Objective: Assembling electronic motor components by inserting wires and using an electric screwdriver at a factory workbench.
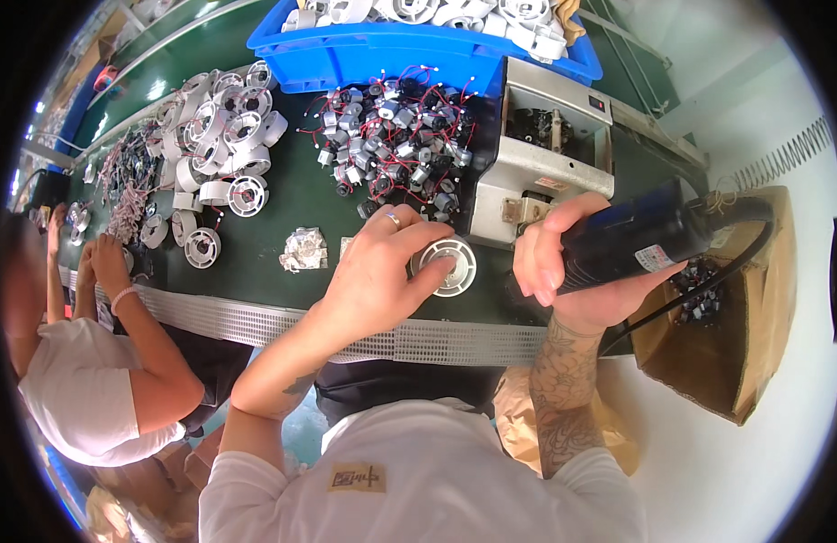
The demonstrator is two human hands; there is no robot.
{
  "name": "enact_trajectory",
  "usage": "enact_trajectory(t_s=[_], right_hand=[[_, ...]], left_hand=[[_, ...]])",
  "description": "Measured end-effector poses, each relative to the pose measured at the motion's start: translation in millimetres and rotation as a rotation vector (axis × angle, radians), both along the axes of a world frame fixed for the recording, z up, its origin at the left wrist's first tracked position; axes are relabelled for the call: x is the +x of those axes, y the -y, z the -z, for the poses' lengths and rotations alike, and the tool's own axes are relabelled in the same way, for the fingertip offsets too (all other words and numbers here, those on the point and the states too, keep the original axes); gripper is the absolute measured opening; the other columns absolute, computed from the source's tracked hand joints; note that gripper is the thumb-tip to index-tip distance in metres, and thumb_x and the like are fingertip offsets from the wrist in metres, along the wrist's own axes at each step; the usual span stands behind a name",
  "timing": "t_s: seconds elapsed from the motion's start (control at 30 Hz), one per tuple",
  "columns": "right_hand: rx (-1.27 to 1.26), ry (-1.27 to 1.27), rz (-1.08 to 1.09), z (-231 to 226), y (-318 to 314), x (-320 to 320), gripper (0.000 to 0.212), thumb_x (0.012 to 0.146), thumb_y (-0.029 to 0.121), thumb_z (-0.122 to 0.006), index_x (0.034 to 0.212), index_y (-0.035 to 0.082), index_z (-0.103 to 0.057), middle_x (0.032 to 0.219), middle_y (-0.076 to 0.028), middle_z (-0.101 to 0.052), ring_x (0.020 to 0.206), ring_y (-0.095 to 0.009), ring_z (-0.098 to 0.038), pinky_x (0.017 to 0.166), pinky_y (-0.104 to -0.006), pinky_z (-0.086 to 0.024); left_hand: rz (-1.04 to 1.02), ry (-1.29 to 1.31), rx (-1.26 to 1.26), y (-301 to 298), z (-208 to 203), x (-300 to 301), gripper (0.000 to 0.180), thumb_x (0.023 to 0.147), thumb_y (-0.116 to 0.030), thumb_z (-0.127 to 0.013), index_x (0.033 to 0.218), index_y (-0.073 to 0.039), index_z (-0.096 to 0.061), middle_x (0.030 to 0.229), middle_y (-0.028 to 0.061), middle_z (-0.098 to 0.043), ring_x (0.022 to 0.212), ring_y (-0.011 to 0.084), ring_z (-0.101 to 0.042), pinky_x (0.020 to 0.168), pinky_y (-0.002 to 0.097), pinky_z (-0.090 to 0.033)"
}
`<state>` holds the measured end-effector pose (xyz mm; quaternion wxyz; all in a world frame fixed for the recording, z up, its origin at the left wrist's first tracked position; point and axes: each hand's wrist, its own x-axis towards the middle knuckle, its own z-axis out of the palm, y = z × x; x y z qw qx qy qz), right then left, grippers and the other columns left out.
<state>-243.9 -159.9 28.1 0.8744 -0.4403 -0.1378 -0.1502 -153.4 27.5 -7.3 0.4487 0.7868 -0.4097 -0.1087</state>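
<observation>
A white round plastic housing with a spoked rim (470,269) rests on the green bench in front of me. My left hand (380,262) grips it from the left, fingers over its far side and thumb across its middle. My right hand (568,262) is closed around a black electric screwdriver (631,231), its cable curving off to the right. The screwdriver lies tilted, pointing down and left to the right of the housing. Its tip is hard to make out. Just beyond my right hand stands a grey metal screw feeder (506,185).
Small motors with red wires (391,136) are heaped beyond my left hand. A blue bin (373,56) of white parts stands behind them. More white housings (224,136) pile up left, near crumpled foil (304,250). A cardboard box (708,362) sits right. A co-worker (102,380) works at left.
</observation>
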Motion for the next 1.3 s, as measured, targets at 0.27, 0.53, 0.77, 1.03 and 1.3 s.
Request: enact_trajectory(t_s=[0.27, 0.53, 0.77, 1.03, 1.3], right_hand=[[-0.016, -0.008, 0.048, 4, 7, -1, 0.106, 0.071, 0.092, -0.03, 0.11, -0.004, -0.053, 0.058, -0.005, -0.05, 0.04, -0.015, -0.043, 0.038, -0.0298, -0.035], [-0.013, 0.018, -0.029, 6, 8, -1, 0.106, 0.072, 0.091, -0.03, 0.109, -0.005, -0.053, 0.058, -0.007, -0.05, 0.042, -0.016, -0.045, 0.04, -0.0314, -0.037], [0.01, 0.02, -0.021, 10, 6, 1, 0.104, 0.074, 0.09, -0.03, 0.107, -0.006, -0.054, 0.06, -0.008, -0.053, 0.043, -0.016, -0.047, 0.04, -0.0315, -0.038], [0.052, 0.043, -0.053, 12, 11, -2, 0.112, 0.071, 0.092, -0.03, 0.107, -0.011, -0.053, 0.066, -0.008, -0.057, 0.05, -0.015, -0.054, 0.048, -0.0297, -0.044], [-0.067, 0.057, 0.112, -8, 15, -4, 0.101, 0.073, 0.092, -0.026, 0.101, -0.002, -0.052, 0.057, -0.004, -0.049, 0.043, -0.014, -0.042, 0.04, -0.0295, -0.034]], left_hand=[[0.094, 0.222, 0.034, -2, -22, 2, 0.044, 0.074, -0.018, -0.077, 0.113, -0.001, -0.062, 0.106, 0.0142, -0.057, 0.097, 0.0311, -0.056, 0.083, 0.0391, -0.047], [-0.169, 0.549, -0.094, 34, -8, 87, 0.027, 0.076, -0.01, -0.072, 0.1, -0.001, -0.064, 0.094, 0.0137, -0.061, 0.091, 0.0347, -0.056, 0.08, 0.0429, -0.047], [-0.025, 0.648, -0.054, 68, 7, 129, 0.012, 0.076, -0.016, -0.073, 0.082, -0.007, -0.068, 0.087, 0.007, -0.062, 0.083, 0.031, -0.057, 0.077, 0.0419, -0.048], [-0.025, -0.172, -0.553, 45, -19, 98, 0.008, 0.088, -0.008, -0.063, 0.083, -0.002, -0.062, 0.088, 0.0058, -0.07, 0.086, 0.0153, -0.065, 0.078, 0.027, -0.05], [0.199, 0.052, -0.239, 17, -25, 27, 0.016, 0.082, -0.006, -0.067, 0.076, -0.003, -0.052, 0.062, 0.0078, -0.056, 0.055, 0.0219, -0.057, 0.051, 0.0328, -0.043]])
